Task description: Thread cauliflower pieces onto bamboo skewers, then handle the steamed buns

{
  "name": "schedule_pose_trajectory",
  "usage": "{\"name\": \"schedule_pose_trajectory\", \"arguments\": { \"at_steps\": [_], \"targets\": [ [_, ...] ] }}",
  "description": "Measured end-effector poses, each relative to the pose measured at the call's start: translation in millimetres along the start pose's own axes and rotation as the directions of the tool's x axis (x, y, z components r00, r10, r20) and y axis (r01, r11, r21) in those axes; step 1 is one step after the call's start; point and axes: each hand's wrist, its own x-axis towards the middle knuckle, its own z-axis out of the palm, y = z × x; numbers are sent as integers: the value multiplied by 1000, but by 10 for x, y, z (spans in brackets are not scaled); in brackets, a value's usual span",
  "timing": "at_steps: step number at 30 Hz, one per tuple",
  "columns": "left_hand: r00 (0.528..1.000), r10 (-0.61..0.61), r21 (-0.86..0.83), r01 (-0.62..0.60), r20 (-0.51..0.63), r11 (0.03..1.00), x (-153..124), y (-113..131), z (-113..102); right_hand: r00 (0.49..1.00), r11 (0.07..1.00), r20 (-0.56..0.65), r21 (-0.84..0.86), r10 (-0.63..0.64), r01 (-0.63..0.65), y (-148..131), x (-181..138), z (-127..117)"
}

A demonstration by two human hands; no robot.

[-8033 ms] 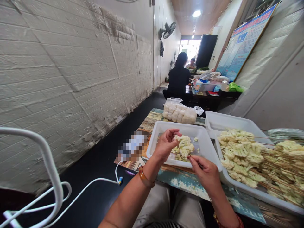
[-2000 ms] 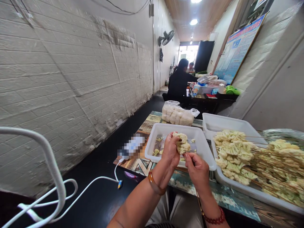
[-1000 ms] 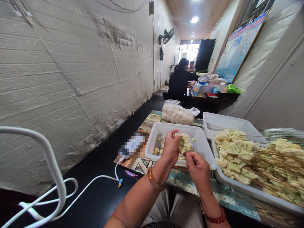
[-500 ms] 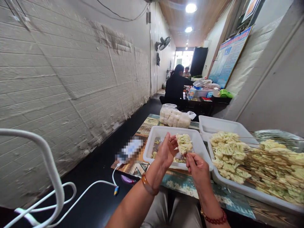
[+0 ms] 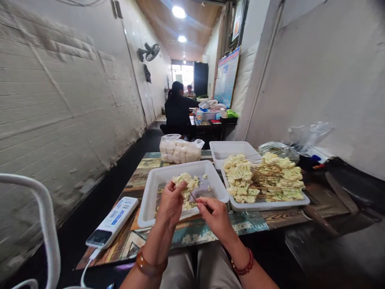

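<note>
My left hand (image 5: 171, 200) is closed on a clump of pale cauliflower florets (image 5: 187, 182) held over a white plastic tray (image 5: 156, 182) in front of me. My right hand (image 5: 215, 212) pinches the near end of a thin bamboo skewer (image 5: 195, 198) whose tip points into the clump. A few loose florets lie in the tray under my hands. To the right, a second white tray (image 5: 264, 204) holds a heap of cauliflower skewers (image 5: 261, 176) laid side by side.
A power bank (image 5: 112, 220) with a white cable lies at the table's left edge. A plastic bag of white pieces (image 5: 179, 149) and an empty white tray (image 5: 228, 147) stand further back. A person in black (image 5: 178, 110) sits at a far table. A white chair frame (image 5: 45, 216) is at the left.
My head has turned right, so the right wall and the table's far end now show. My left hand has closed on the cauliflower clump again. My right hand still holds the skewer.
</note>
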Motion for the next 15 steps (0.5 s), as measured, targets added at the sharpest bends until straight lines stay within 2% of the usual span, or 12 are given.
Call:
{"name": "schedule_pose_trajectory", "arguments": {
  "at_steps": [3,6,11,15],
  "targets": [
    [1000,-6,18,5,6,1000,-17,-32,48,997,991,25,-111,-67,69,-82,-62,-104],
    [998,-28,58,25,47,998,-47,-60,135,998,988,36,-145,-48,53,-151,-83,-160],
    [988,-55,109,39,143,993,-102,-23,280,994,996,-79,49,72,-68,-162,-70,-265],
    [951,-132,288,48,280,956,-273,-29,451,966,972,-191,194,172,-135,-185,-16,-467]
  ]
}}
